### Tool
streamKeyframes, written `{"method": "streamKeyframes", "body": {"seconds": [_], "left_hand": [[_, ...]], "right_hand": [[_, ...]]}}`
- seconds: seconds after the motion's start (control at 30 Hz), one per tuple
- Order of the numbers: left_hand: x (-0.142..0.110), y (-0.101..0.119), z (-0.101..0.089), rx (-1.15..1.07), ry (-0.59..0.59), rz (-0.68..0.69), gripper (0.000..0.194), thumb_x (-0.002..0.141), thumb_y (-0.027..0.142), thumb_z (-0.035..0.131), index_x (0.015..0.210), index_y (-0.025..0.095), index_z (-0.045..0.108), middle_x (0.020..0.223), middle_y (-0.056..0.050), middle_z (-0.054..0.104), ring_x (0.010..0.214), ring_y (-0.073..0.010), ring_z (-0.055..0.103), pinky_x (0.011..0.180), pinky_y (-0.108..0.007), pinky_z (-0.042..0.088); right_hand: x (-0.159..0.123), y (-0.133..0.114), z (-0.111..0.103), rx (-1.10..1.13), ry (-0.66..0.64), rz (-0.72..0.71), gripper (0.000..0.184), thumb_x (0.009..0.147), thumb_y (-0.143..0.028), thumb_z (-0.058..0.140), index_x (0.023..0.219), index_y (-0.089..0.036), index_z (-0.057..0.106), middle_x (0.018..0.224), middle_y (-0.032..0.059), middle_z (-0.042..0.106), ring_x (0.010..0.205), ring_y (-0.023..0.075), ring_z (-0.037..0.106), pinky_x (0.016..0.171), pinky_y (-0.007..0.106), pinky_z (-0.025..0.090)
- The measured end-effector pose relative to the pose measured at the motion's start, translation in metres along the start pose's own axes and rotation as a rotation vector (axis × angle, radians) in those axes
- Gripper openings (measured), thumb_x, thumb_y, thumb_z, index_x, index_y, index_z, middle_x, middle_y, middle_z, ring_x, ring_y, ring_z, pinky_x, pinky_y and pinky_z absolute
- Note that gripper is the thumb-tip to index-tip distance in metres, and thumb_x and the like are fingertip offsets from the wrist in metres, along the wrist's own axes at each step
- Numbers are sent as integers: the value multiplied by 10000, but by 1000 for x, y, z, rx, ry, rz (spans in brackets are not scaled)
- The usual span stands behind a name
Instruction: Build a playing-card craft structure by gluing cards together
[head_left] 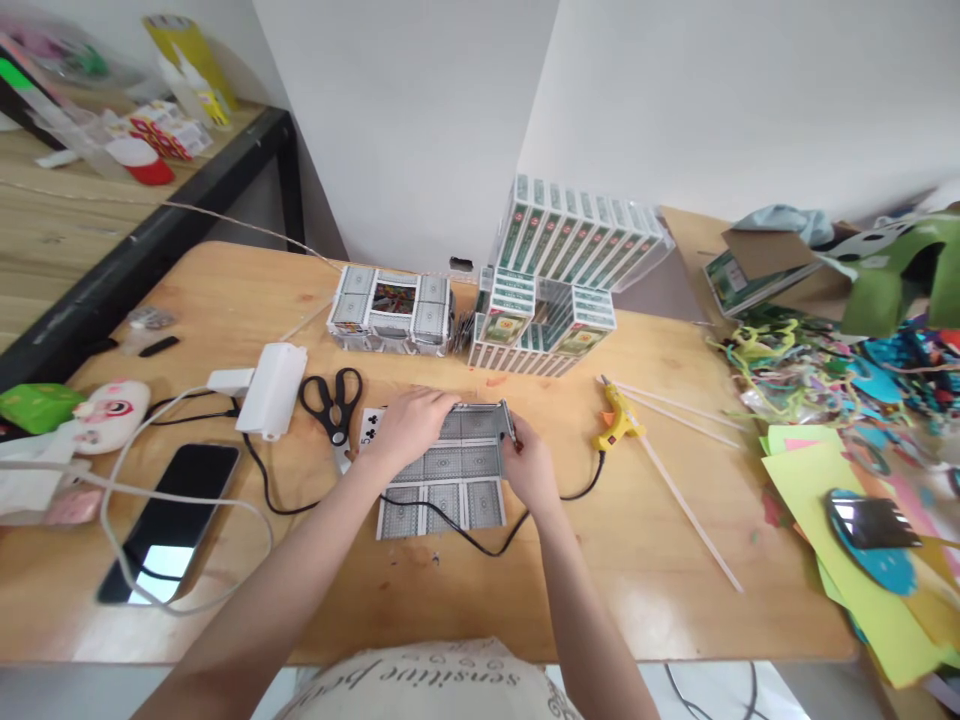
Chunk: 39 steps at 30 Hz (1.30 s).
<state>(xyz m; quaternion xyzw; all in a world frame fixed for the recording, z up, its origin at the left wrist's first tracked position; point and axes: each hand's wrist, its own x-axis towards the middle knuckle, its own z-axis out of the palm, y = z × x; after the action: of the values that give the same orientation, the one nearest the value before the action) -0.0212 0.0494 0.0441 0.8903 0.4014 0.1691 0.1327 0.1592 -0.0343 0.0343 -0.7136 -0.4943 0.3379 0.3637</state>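
A flat panel of grey-backed playing cards (444, 464), set in rows, lies before me with its far and right edges standing up. My left hand (411, 428) reaches across its far left corner, fingers together and pinching the raised far edge. At the right side my right hand (529, 464) has thumb and fingers closed on an upright card (508, 422) at the panel's corner. A five of clubs (368, 428) shows face up beside my left hand. The black glue gun cord (450, 520) runs over the near row of cards.
Behind stand a box built of cards (391, 310) and stacked card packs (570, 235). Black scissors (332, 408) and a white power adapter (271, 390) lie left, near a phone (172, 520). A yellow glue gun (619, 418) and glue sticks (690, 510) lie right.
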Motion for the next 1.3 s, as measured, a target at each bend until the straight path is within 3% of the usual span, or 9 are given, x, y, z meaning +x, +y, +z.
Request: {"method": "streamKeyframes", "body": {"seconds": [0.13, 0.23, 0.27, 0.37, 0.43, 0.53, 0.67, 1.1, 1.3], "left_hand": [[-7, 9, -5, -135, 203, 70, 310, 854, 95, 410, 1078, 219, 585, 1101, -40, 635, 1039, -187, 562, 911, -380, 446], [-17, 20, -2, -187, 327, 35, 288, 847, 99, 419, 1045, 217, 591, 1062, -43, 634, 1063, -189, 542, 944, -403, 432], [-20, 23, 1, -211, 306, 26, 278, 849, 103, 413, 1031, 213, 593, 1038, -43, 637, 1050, -183, 548, 937, -393, 440], [-28, 32, 16, -210, 81, 40, 267, 861, 147, 413, 1063, 203, 578, 1158, -56, 591, 1117, -190, 515, 951, -380, 439], [-32, 35, 28, -135, -31, 59, 331, 855, 218, 454, 1177, 175, 521, 1299, -85, 503, 1236, -236, 418, 1027, -429, 364], [-37, 39, 40, -34, -108, 63, 448, 880, 300, 421, 1301, 148, 411, 1421, -93, 369, 1332, -254, 276, 1092, -453, 247], [-43, 40, 44, 40, -136, 72, 506, 908, 376, 344, 1360, 150, 336, 1466, -79, 289, 1375, -236, 166, 1118, -437, 162], [-43, 44, 46, 79, -141, 82, 514, 906, 358, 320, 1370, 138, 342, 1457, -74, 309, 1372, -255, 172, 1121, -437, 135], [-41, 45, 44, 82, -155, 89, 501, 900, 339, 330, 1364, 152, 351, 1453, -67, 321, 1373, -260, 165, 1118, -441, 120]], "right_hand": [[9, 8, -1, 69, 1, -22, 461, 721, -130, 390, 1133, -188, 589, 1099, 66, 655, 1044, 217, 582, 891, 332, 439], [9, 14, -6, 200, -46, -10, 475, 681, -127, 400, 1111, -184, 596, 1060, 48, 665, 1022, 209, 587, 905, 338, 432], [10, 16, -7, 243, -69, -4, 483, 673, -126, 402, 1115, -182, 589, 1053, 44, 666, 1019, 204, 587, 902, 335, 435], [12, 17, -11, 273, -109, 28, 473, 697, -143, 407, 1149, -168, 543, 1047, 55, 662, 975, 193, 603, 827, 306, 467], [16, 15, -11, 138, -92, 59, 393, 752, -185, 410, 1124, -155, 534, 1005, 79, 667, 893, 193, 625, 741, 282, 475], [22, 9, -9, -244, -97, 80, 248, 834, -259, 395, 977, -140, 558, 855, 107, 672, 766, 205, 631, 630, 264, 438], [23, 4, 0, -559, -107, 82, 222, 891, -293, 357, 949, -141, 507, 750, 107, 653, 676, 210, 624, 536, 252, 368], [19, 26, 6, -464, -22, -37, 234, 894, -345, 306, 988, -187, 450, 638, 38, 611, 539, 207, 590, 451, 272, 369], [17, 17, 11, -618, -71, -144, 347, 909, -339, 279, 1096, -111, 462, 646, 129, 633, 541, 247, 603, 514, 336, 431]]}}
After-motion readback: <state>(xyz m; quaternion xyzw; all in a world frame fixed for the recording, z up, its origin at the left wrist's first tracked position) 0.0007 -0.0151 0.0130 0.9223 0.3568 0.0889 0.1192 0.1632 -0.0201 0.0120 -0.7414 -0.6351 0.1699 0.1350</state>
